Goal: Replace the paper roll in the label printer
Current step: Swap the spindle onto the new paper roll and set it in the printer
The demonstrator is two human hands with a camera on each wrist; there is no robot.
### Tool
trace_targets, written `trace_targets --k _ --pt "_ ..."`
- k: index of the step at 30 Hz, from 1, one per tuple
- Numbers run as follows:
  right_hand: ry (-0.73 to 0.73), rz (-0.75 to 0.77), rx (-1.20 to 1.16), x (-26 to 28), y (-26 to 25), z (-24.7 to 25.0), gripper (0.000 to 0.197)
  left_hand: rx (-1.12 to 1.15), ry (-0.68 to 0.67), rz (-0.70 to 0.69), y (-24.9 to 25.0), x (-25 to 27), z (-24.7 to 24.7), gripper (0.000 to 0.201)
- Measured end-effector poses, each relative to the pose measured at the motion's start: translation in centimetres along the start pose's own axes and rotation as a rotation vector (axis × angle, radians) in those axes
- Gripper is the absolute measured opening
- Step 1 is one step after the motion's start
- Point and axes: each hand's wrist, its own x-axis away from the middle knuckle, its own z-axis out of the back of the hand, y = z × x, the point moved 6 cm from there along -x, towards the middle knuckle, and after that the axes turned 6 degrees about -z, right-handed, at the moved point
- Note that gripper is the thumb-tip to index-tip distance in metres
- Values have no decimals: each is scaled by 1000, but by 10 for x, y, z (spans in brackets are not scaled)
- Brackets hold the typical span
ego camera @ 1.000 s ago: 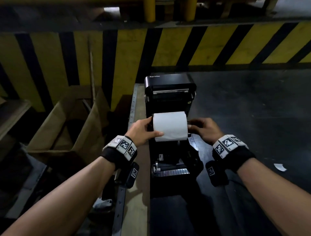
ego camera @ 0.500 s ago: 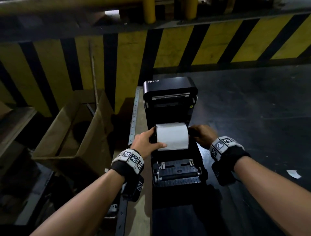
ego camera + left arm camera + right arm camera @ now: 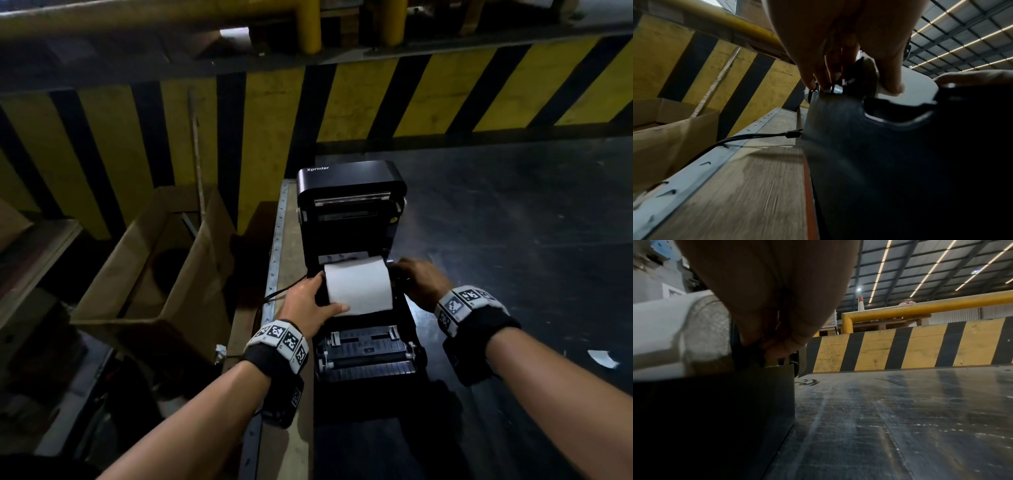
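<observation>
We are reaching both forearms forward, each wrist wrapped in a black band with checkered markers. Our left hand (image 3: pixel 306 301) is curling at the left end of the paper roll (image 3: pixel 358 284), thumb lying across its front and fingers pointing down at its side. Our right hand (image 3: pixel 420 281) is cupping the roll's right end, knuckles up, fingers bent downward.

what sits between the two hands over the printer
The white paper roll sits between the left hand and right hand, over the open label printer; the head view shows it.
</observation>
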Motion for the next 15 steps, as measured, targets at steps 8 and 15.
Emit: trace_targets --k 8,15 --pt "78 3 -71 1 -2 -5 35 -68 -45 28 6 2 0 79" --pt "160 -193 -388 24 12 -6 27 -59 -25 77 4 6 8 76"
